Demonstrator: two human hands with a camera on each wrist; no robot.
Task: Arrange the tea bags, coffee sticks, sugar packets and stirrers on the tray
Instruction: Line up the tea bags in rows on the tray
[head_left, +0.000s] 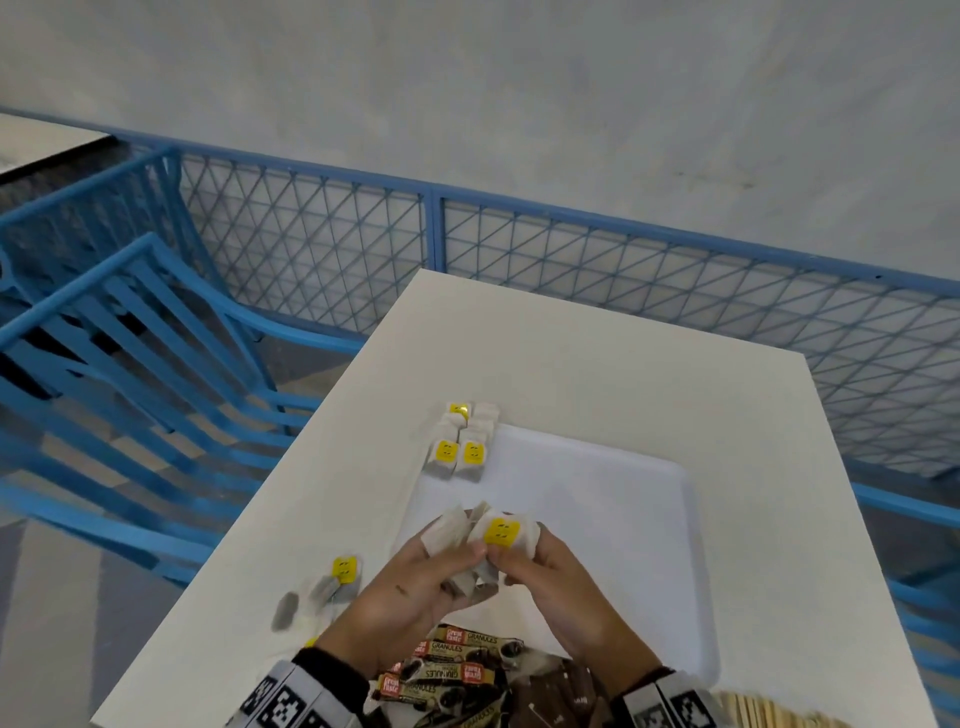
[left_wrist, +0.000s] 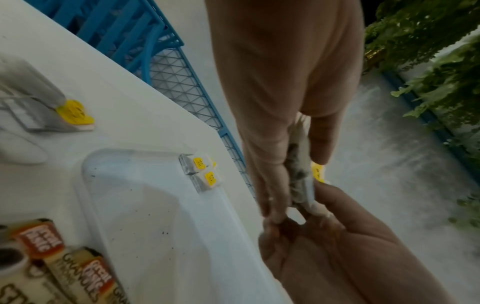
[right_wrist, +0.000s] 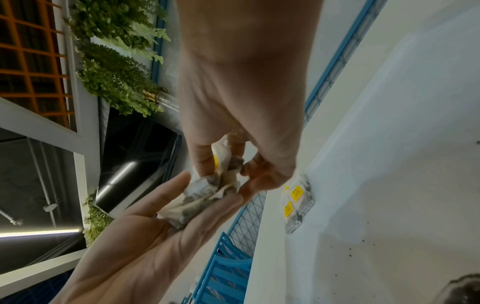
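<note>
Two hands meet above the near-left part of the shallow white plastic tray (head_left: 649, 519), sharing a loose bunch of white paper tea bags with yellow square tags (head_left: 483, 540). Our left hand (head_left: 410, 587) curls its fingers under and around the bunch, and our right hand (head_left: 550, 577) pinches it from the other side. At the tray's eleven o'clock corner a neat block of tagged tea bags (head_left: 462, 441) lies across the rim, partly on the white rectangular table (head_left: 597, 353). At six o'clock of the tray a heap of brown-and-cream printed coffee sticks (head_left: 452, 670) lies with plain brown sugar packets (head_left: 566, 691), and pale wooden stirrers (head_left: 769, 712) show at five o'clock. A few loose tea bags (head_left: 332, 582) lie on the table at eight o'clock of the tray. The left wrist view alone shows dark specks scattered on the tray floor (left_wrist: 166, 232) and the bunch (left_wrist: 301, 174) squeezed edge-on between fingers. The right wrist view alone shows the bunch (right_wrist: 207, 197) crumpled in the cupped left palm (right_wrist: 145, 242), with the right hand (right_wrist: 233, 131) gripping it from above.
</note>
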